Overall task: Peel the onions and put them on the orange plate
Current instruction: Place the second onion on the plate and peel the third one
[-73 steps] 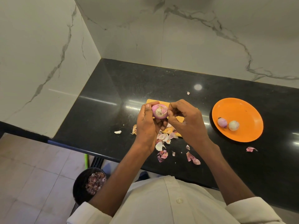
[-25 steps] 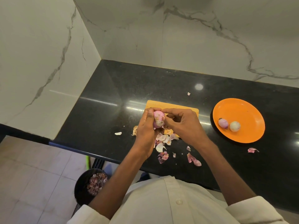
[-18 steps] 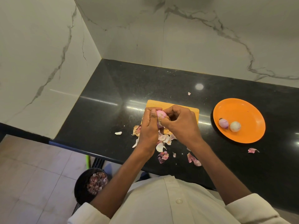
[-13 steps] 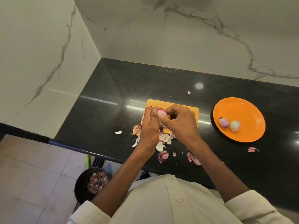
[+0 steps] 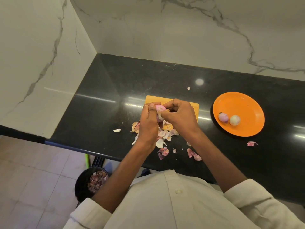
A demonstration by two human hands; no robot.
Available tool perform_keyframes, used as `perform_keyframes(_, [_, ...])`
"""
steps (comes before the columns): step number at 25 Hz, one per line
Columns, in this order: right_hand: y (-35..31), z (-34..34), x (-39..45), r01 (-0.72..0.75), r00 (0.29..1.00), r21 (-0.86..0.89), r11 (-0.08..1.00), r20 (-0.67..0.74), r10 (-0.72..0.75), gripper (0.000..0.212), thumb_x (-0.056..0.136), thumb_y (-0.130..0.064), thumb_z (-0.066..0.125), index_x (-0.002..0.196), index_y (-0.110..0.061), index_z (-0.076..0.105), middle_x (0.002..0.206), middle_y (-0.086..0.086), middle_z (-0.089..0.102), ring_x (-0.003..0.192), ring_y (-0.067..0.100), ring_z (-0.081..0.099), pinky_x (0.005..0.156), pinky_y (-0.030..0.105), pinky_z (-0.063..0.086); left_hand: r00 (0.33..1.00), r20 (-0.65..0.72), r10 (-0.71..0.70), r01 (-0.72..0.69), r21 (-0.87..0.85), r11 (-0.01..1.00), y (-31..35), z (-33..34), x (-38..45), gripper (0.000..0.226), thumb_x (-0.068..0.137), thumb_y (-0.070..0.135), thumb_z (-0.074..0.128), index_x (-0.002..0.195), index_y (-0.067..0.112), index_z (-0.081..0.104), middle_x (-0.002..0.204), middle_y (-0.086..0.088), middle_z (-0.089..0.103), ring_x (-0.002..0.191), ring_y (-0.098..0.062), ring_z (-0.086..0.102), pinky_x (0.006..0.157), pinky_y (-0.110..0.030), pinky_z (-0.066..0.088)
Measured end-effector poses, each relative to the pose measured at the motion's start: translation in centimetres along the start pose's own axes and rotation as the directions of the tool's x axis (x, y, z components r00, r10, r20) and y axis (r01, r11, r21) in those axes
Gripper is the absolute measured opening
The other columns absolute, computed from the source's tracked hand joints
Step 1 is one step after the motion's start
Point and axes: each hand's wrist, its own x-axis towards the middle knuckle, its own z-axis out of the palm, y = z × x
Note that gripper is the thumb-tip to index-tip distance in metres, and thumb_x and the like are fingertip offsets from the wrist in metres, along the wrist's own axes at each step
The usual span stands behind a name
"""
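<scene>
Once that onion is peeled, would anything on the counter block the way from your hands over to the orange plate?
Nothing visible does. Between the onion held in both hands and the orange plate lies only bare black counter; two peeled onions already sit on the plate, with room left.

I observe the left hand [image 5: 149,120] curled with thumb uppermost and the right hand [image 5: 179,115] pinching beside it, fingertips touching, both forearms bare and converging.
</scene>
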Motion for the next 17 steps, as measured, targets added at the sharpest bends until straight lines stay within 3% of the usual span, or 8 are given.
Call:
perform_keyframes(4, [0.2, -0.2, -0.1, 0.006, 1.000, -0.017, 1.000, 0.003, -0.006, 0.013, 0.082, -0.008, 0.078, 0.087, -0.021, 0.078, 0.081, -0.003, 0.078, 0.073, 0.011, 0.073, 0.068, 0.029, 0.062, 0.999, -0.027, -0.027, 0.028, 0.009, 1.000, -0.5, 0.0, 0.3, 0.034, 0.118, 0.032, 0.035, 0.114, 0.014, 0.064, 0.094, -0.004, 0.075, 0.085, -0.016, 0.073, 0.077, -0.038, 0.063])
perform_keyframes(8, [-0.1, -1.0, 0.2, -0.048, 0.997, 0.064, 0.997, 0.063, 0.044, 0.030, 0.097, 0.007, 0.054, 0.099, -0.011, 0.078, 0.085, 0.007, 0.076, 0.065, 0.013, 0.072, 0.064, 0.028, 0.060, 0.994, -0.106, -0.016, 0.014, -0.017, 1.000, -0.4, -0.4, 1.1, 0.034, 0.118, 0.033, 0.036, 0.114, 0.012, 0.063, 0.093, -0.007, 0.068, 0.074, -0.013, 0.065, 0.060, -0.026, 0.054])
perform_keyframes(10, [-0.4, -0.8, 0.0, -0.043, 0.996, 0.108, 0.993, 0.083, 0.034, 0.025, 0.104, -0.002, 0.056, 0.112, -0.011, 0.077, 0.096, 0.006, 0.076, 0.072, 0.013, 0.074, 0.067, 0.027, 0.062, 0.995, -0.097, -0.002, -0.003, -0.047, 0.999, 0.1, -0.6, 1.3, 0.033, 0.118, 0.031, 0.035, 0.113, 0.013, 0.063, 0.093, -0.005, 0.067, 0.076, -0.013, 0.063, 0.061, -0.028, 0.055])
perform_keyframes(13, [-0.9, -0.6, -0.3, -0.017, 0.994, 0.197, 0.980, 0.110, -0.005, 0.019, 0.098, -0.016, 0.074, 0.116, -0.018, 0.079, 0.101, -0.005, 0.079, 0.081, 0.006, 0.074, 0.070, 0.020, 0.059, 0.998, -0.060, -0.003, -0.003, -0.099, 0.995, 0.4, -0.4, 1.4, 0.032, 0.117, 0.031, 0.038, 0.114, 0.014, 0.065, 0.100, -0.007, 0.071, 0.085, -0.014, 0.071, 0.075, -0.035, 0.059])
perform_keyframes(17, [-0.8, -0.8, 0.1, 0.037, 0.994, 0.206, 0.978, 0.092, -0.057, 0.023, 0.095, -0.006, 0.074, 0.117, -0.011, 0.080, 0.104, 0.002, 0.080, 0.094, 0.015, 0.078, 0.083, 0.026, 0.063, 0.998, -0.058, 0.002, -0.009, -0.134, 0.991, 0.8, -0.5, 1.5, 0.031, 0.117, 0.029, 0.038, 0.114, 0.012, 0.064, 0.097, -0.006, 0.073, 0.084, -0.012, 0.073, 0.074, -0.031, 0.061])
